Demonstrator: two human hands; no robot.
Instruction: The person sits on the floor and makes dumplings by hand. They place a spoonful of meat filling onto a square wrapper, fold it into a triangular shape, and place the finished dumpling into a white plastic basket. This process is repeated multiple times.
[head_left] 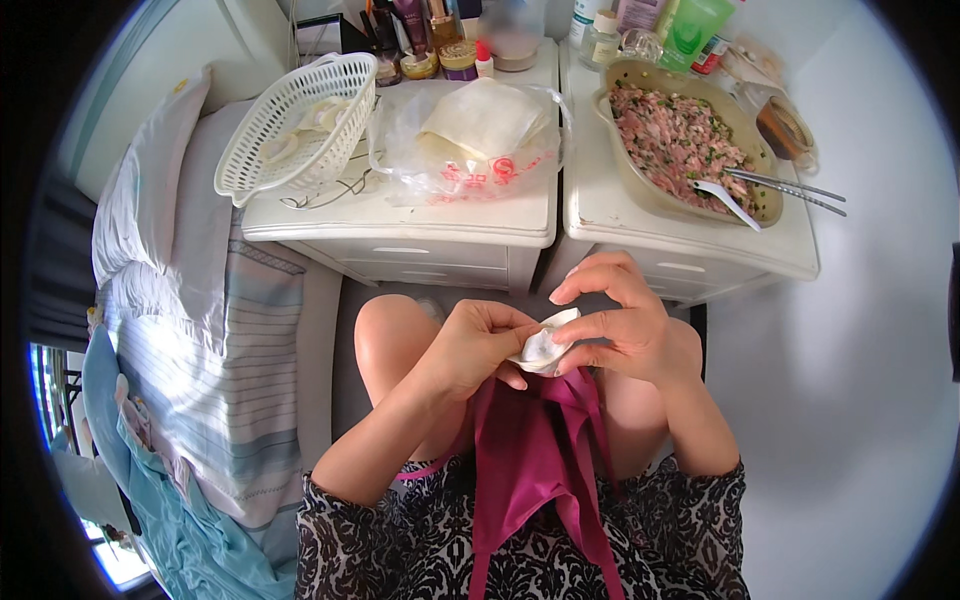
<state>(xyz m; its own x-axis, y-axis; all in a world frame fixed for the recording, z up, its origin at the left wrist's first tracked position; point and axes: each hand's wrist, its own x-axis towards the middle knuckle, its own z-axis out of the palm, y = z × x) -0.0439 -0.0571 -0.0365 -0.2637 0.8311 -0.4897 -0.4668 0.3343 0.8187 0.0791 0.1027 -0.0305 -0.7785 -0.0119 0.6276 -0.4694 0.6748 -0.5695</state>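
Over my lap, a pale folded wonton is held between my two hands. My left hand pinches its left side with thumb and fingers. On the other side, the thumb and a finger of my right hand press on its edge, while the upper fingers are raised and curled. Ahead to the right stands a beige basin of minced meat with green bits. A white spoon and metal chopsticks rest in it. A stack of white wrappers lies on a clear plastic bag.
A white basket with several folded pieces stands on the left cabinet. Bottles and jars line the back of both cabinets. A bed with striped bedding is at the left. A magenta apron hangs over my lap.
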